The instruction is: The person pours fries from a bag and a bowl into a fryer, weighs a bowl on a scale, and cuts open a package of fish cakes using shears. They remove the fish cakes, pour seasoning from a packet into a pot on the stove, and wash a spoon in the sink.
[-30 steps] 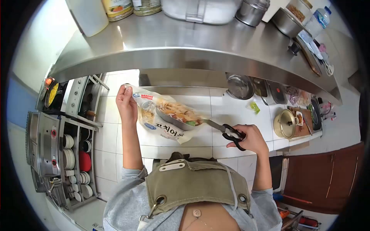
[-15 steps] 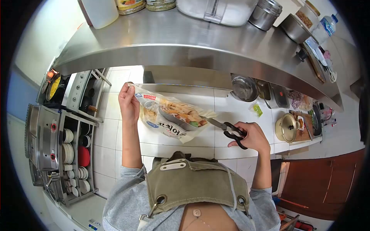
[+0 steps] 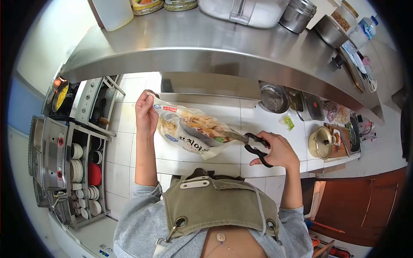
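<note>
A printed plastic food bag (image 3: pixel 195 129) hangs tilted over the white tiled counter (image 3: pixel 254 165). Its upper left corner is pinched in my left hand (image 3: pixel 146 112). My right hand (image 3: pixel 279 150) grips the black handles of a pair of scissors (image 3: pixel 257 149), with fingers through the loops. The handles are spread apart, and the metal blades reach left to the bag's right edge. How far the blades pass over or behind the plastic is hard to tell.
A steel shelf (image 3: pixel 206 56) with jars and containers spans the top. To the right are a metal bowl (image 3: pixel 273 98), a lidded pot (image 3: pixel 320 142) and a cutting board (image 3: pixel 337 146). Stacked plates (image 3: pixel 76 171) and a stove (image 3: pixel 88 101) stand left.
My right hand and the scissors have shifted slightly left, and the scissor handles have spread wider. The bag and my left hand have moved only a little.
</note>
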Demonstrator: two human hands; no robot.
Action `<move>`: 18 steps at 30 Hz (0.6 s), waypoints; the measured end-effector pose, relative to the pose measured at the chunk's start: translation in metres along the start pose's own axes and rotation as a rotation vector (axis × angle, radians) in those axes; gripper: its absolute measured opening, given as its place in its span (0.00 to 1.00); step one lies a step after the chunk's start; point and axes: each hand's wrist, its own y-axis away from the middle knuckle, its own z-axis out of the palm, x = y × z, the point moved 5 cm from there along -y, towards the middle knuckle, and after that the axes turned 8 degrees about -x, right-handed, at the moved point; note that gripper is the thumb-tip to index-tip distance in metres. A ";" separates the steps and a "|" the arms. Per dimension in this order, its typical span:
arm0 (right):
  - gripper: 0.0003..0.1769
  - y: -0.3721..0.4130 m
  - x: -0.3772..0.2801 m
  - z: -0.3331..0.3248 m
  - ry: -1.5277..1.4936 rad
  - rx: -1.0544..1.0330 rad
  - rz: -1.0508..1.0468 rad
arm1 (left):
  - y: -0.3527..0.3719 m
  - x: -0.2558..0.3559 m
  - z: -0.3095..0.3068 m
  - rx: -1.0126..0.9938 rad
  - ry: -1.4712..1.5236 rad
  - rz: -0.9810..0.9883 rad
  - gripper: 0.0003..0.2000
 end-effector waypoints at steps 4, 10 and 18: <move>0.37 -0.005 -0.007 -0.003 0.013 0.156 -0.139 | -0.001 0.002 0.003 -0.065 -0.042 -0.009 0.04; 0.35 -0.009 -0.003 -0.005 0.028 -0.083 0.068 | -0.001 0.006 0.004 -0.033 -0.033 -0.009 0.04; 0.40 -0.018 -0.014 -0.007 -0.003 -0.032 -0.020 | 0.007 0.006 0.008 -0.056 -0.044 -0.011 0.05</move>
